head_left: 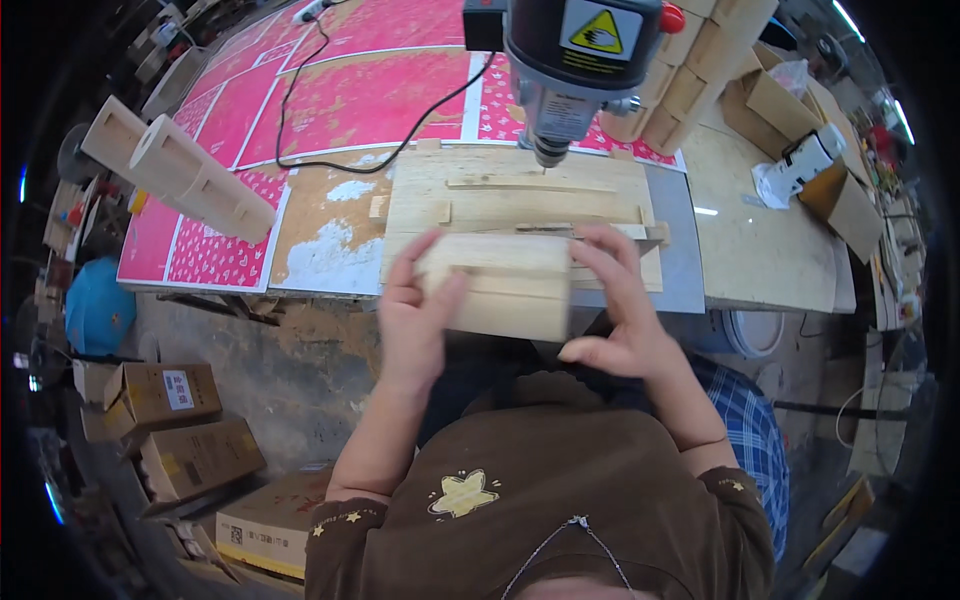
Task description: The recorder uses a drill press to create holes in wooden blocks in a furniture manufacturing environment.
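Observation:
A pale wooden block (510, 300) with a long groove across its face is held up in front of me, over the near edge of the table; it is slightly blurred. My left hand (420, 310) grips its left end, thumb on the face and fingers behind. Around the right end my right hand (622, 315) is spread, fingertips by the top corner and thumb by the lower one; whether it touches the wood I cannot tell. Just beyond lies a wooden board (520, 205) with strips fixed on it, under a drill press (560, 90) whose chuck (550, 152) points down.
Grooved wooden pieces stand stacked at the left (200, 175) and far right (690, 70). A black cable (325, 163) crosses the pink sheet (370, 100). Cardboard boxes (200, 460) sit on the floor at left. A white bottle (805, 160) rests beside an open carton (765, 105).

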Tool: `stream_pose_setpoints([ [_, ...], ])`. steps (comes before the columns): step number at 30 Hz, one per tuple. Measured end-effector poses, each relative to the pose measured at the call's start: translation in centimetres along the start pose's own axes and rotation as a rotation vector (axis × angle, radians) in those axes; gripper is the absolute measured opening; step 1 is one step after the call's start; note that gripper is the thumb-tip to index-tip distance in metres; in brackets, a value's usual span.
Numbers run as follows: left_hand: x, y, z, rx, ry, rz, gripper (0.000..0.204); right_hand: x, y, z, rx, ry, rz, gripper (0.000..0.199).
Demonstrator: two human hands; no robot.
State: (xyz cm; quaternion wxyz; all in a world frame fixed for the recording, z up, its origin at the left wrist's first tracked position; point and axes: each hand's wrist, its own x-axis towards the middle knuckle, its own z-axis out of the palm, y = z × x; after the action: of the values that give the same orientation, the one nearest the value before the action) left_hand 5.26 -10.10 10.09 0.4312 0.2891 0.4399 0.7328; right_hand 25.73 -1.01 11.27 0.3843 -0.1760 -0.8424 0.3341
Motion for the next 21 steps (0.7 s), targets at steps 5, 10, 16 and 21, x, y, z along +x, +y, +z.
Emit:
stream_pose_setpoints([
  [5,1.6,0.4,-2.6,0.188,0.273,0.061,0.048,-0.5,3.9,-3.1,-0.784,0.157,0.171,0.057],
  [10,2.6,-3.5,-3.7,0.445,0.263,0.046,0.05,-2.2,9.0,-2.4,-0.659,0.118,0.235,0.043],
  [16,3.7,-6.1,-2.3,0.424,0.16,0.03,0.054,-1.8,9.3,-2.4,-0.658,0.107,0.232,0.042],
  [21,3.3,-8.2,-0.5,0.45,-0.074,-0.033,0.071,-1.7,8.4,-1.7,-0.663,0.068,0.196,0.043],
])
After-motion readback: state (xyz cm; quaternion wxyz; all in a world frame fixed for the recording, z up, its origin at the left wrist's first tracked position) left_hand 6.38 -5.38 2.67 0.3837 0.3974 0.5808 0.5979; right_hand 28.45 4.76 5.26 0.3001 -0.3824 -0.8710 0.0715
